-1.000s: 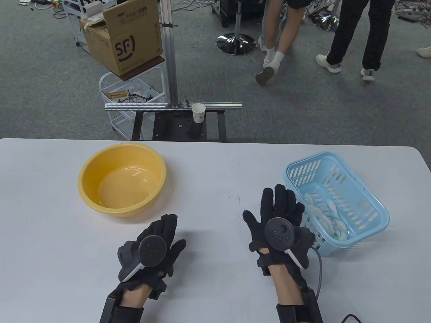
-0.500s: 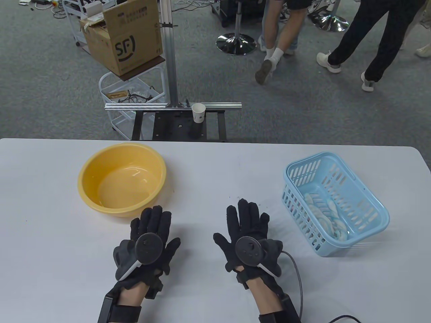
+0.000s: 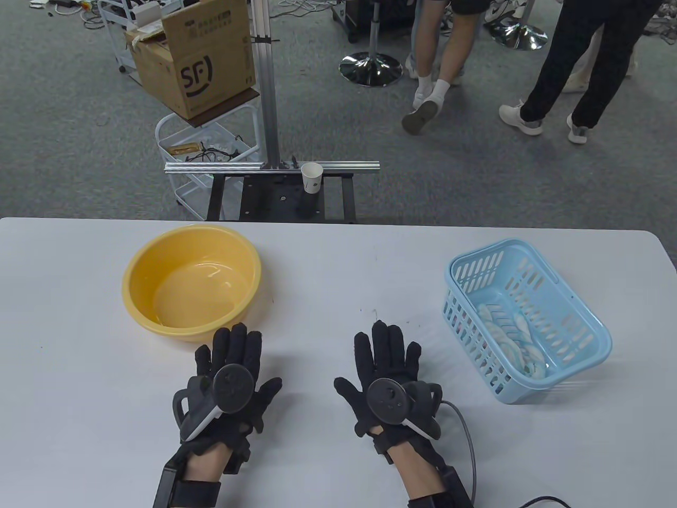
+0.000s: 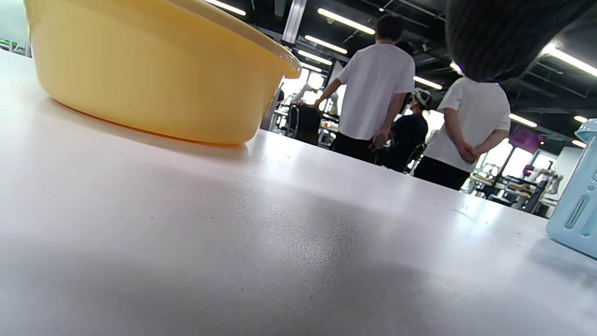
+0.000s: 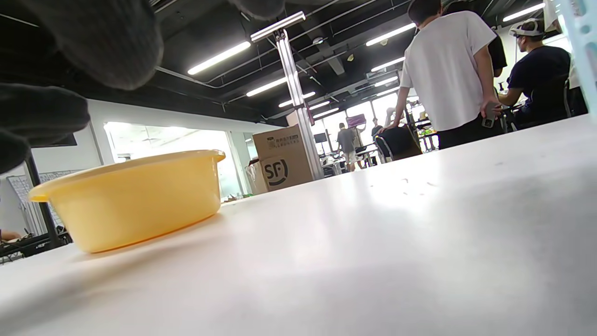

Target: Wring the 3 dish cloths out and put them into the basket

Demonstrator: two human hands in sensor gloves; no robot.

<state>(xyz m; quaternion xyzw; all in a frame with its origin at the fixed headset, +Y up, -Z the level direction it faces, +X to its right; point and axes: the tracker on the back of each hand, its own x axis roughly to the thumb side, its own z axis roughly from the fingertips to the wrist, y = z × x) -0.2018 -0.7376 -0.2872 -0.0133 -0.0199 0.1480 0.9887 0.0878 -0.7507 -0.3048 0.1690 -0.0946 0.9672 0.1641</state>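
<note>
White and pale blue dish cloths [image 3: 512,333] lie bunched inside the light blue slotted basket [image 3: 576,365] at the table's right. A yellow basin [image 3: 191,281] stands at the left with only a little water in it. My left hand [image 3: 232,360] lies flat on the table just in front of the basin, fingers straight, holding nothing. Flat on the table as well, my right hand [image 3: 386,352] rests left of the basket with its fingers spread and empty. The wrist views show the basin [image 4: 154,70] [image 5: 130,196] low over the tabletop and a basket corner [image 4: 576,210].
Beyond the far table edge stand a metal frame with a paper cup [image 3: 312,177], a wire cart carrying a cardboard box [image 3: 193,58], and people's legs [image 3: 576,69] on the carpet. A cable [image 3: 465,439] runs from my right wrist over the table.
My right hand drew back from the basket's side, moving left and toward me, and settled flat. My left hand slid forward toward the basin and straightened its fingers.
</note>
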